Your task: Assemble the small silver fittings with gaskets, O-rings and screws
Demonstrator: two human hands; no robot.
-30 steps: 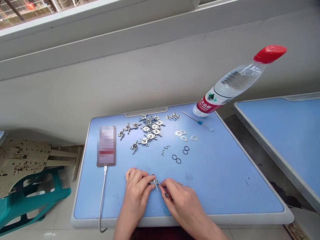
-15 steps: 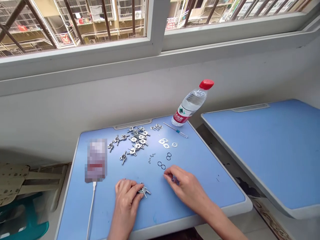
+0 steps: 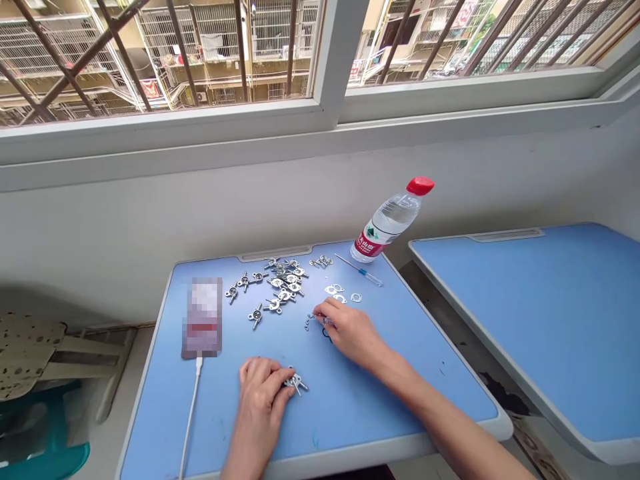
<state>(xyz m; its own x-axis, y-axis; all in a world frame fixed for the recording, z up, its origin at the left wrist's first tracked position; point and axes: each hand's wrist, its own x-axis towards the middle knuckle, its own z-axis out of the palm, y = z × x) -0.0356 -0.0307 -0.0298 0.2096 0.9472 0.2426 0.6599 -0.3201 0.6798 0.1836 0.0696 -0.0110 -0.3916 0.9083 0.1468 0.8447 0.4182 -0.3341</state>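
My left hand [image 3: 261, 393] rests near the desk's front edge, its fingers shut on a silver cross-shaped metal fitting [image 3: 296, 383]. My right hand [image 3: 349, 332] reaches forward over a small group of tiny screws [image 3: 307, 323], fingertips just beside them. Black O-rings [image 3: 326, 335] lie mostly hidden beneath that hand. Whether it holds anything is hidden. Farther back lies a heap of similar metal fittings [image 3: 283, 285], with flat metal gaskets [image 3: 335, 289] to its right.
A blurred phone [image 3: 203, 317] with a white cable [image 3: 193, 407] lies on the blue desk [image 3: 350, 407], left of my hands. A water bottle [image 3: 390, 220] and a small screwdriver [image 3: 359, 270] are at the back edge. Another blue desk [image 3: 525, 320] stands right, beyond a gap.
My right hand has moved forward and left, from the open desk to the screws and O-rings. My left hand stays on the fitting. The view has tilted upward, showing more of the window.
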